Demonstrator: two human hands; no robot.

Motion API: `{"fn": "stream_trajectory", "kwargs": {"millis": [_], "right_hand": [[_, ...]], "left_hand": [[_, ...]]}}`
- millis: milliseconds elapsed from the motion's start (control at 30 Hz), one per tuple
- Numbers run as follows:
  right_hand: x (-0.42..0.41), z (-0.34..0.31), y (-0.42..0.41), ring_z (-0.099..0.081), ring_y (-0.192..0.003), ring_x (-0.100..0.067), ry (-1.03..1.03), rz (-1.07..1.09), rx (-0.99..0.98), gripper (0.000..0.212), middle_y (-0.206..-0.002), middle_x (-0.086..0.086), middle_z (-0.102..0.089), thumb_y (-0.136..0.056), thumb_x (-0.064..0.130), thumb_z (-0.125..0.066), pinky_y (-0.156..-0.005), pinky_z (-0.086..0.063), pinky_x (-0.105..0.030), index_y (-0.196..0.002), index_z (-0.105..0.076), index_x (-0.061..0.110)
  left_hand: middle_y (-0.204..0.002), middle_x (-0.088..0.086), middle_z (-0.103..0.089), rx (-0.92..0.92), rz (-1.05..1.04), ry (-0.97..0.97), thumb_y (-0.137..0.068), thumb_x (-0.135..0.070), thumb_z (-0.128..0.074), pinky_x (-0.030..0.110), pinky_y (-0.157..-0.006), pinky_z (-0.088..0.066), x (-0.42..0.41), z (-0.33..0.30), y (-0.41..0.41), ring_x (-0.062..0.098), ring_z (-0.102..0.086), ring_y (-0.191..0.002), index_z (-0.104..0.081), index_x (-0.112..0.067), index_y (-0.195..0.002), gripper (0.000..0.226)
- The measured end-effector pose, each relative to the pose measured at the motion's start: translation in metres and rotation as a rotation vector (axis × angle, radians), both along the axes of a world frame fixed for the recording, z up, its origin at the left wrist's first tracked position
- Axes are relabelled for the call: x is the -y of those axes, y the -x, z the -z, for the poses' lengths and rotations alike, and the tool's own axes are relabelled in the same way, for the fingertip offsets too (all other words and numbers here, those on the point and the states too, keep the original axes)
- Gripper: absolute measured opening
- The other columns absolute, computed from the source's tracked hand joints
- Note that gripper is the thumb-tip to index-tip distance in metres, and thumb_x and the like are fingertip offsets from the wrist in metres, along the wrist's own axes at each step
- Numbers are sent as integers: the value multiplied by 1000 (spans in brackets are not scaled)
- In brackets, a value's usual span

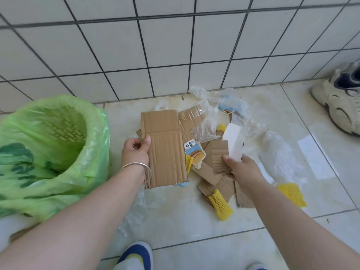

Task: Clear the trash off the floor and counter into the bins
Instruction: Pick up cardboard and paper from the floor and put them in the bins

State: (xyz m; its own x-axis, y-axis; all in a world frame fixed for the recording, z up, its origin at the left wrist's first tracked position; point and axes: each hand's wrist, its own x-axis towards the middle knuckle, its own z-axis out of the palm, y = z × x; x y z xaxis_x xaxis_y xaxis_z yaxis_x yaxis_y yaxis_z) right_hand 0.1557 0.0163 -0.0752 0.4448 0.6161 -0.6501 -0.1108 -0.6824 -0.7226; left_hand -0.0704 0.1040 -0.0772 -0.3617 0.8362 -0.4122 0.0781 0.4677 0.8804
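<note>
head view looks down at a heap of trash on the pale floor tiles [175,221], and i take the bin [48,145] with its green liner bag as my landmark. my left hand [136,151] is just right of the bin, thumb on top and fingers curled under the left edge of a large cardboard sheet [165,151] — i am gripping it, and a silver bangle [137,166] sits on that wrist. my right hand [241,168] is farther right of the bin, on the other side of the sheet, pinching a small cardboard scrap [220,156] together with a white foam block [233,141]. below that hand, more cardboard pieces [224,187] lie flat on the floor with a yellow foam net [220,207] across them. a second yellow net [292,193] lies well to the right of the bin. crumpled clear plastic [206,117] spreads beyond the sheet toward the white tiled wall [175,45], with more clear plastic [280,154] to the right of my right hand. far from the bin, at the right edge by the wall, stands a white sneaker [341,100] — my own blue and white shoe [136,254] shows at the bottom edge.
</note>
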Motion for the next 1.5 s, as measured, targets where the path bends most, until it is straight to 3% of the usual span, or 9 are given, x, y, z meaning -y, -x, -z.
{"fn": "stream_trajectory", "kwargs": {"millis": [167, 333, 500, 733, 900, 1033, 1200, 1333, 1500], "right_hand": [[-19, -71, 42, -63, -95, -19, -205, -5, -319, 13, -102, -4, -66, -90, 15, -60, -94, -50, -38, -103, -60, 11], [-19, -161, 93, -63, -96, -23, -359, -57, -437, 22, -110, -10, -64, -94, 13, -55, -78, -58, -39, -114, -54, 6], [8, -224, 165, -60, -74, -18, -415, -133, -333, 14, -87, -6, -59, -96, 7, -47, -72, -54, -39, -110, -49, 6], [42, -258, 266, -62, -82, -27, -454, -229, -80, 15, -95, -11, -60, -96, 10, -46, -75, -55, -42, -111, -50, 9], [50, -256, 307, -61, -89, -33, -487, -428, 305, 17, -89, -6, -58, -95, 16, -44, -80, -55, -51, -110, -48, 21], [58, -239, 323, -58, -72, -27, -409, -666, 556, 22, -79, -3, -54, -96, 15, -39, -57, -48, -33, -116, -46, 20], [62, -196, 356, -62, -80, -37, -283, -849, 671, 15, -84, -13, -58, -96, 16, -38, -67, -53, -47, -109, -45, 14], [61, -157, 379, -64, -83, -35, -187, -959, 726, 17, -87, -14, -61, -94, 15, -41, -67, -53, -40, -110, -47, 11], [54, -111, 391, -63, -93, -32, -14, -1059, 743, 22, -103, -12, -63, -92, 16, -47, -71, -50, -36, -112, -44, 10]], "left_hand": [[-69, -6, -49, 42, 12, -129, -88, -30, -61, 28, -67, -42, 17, -62, 12, 14, -47, -66, -44, -24, -69, 26], [-70, -4, -51, 120, 45, -273, -90, -25, -59, 28, -63, -37, 41, -141, 55, 12, -43, -64, -44, -22, -70, 26], [-76, 0, -56, 190, 97, -290, -90, -24, -58, 40, -78, -47, 82, -205, 124, 18, -50, -72, -45, -22, -72, 23], [-77, -1, -56, -58, 118, -347, -88, -28, -60, 36, -77, -47, 140, -249, 228, 19, -52, -74, -48, -27, -70, 22], [-69, -7, -48, -120, 58, -349, -93, -21, -54, 8, -51, -36, 162, -238, 276, 9, -44, -60, -42, -24, -72, 24], [-69, -4, -45, -123, -28, -271, -91, -18, -56, 23, -58, -34, 173, -197, 310, 15, -41, -62, -39, -25, -70, 28], [-68, -5, -41, -170, -146, -160, -88, -2, -54, 11, -56, -34, 179, -148, 328, 12, -40, -62, -37, -21, -71, 31], [-69, -3, -44, -171, -187, -74, -86, 3, -54, 26, -67, -33, 171, -109, 323, 21, -43, -72, -40, -20, -70, 31], [-90, 3, -51, -315, -96, -36, -83, 9, -44, 23, -72, -35, 155, -75, 305, 20, -49, -79, -51, -17, -76, 29]]}}
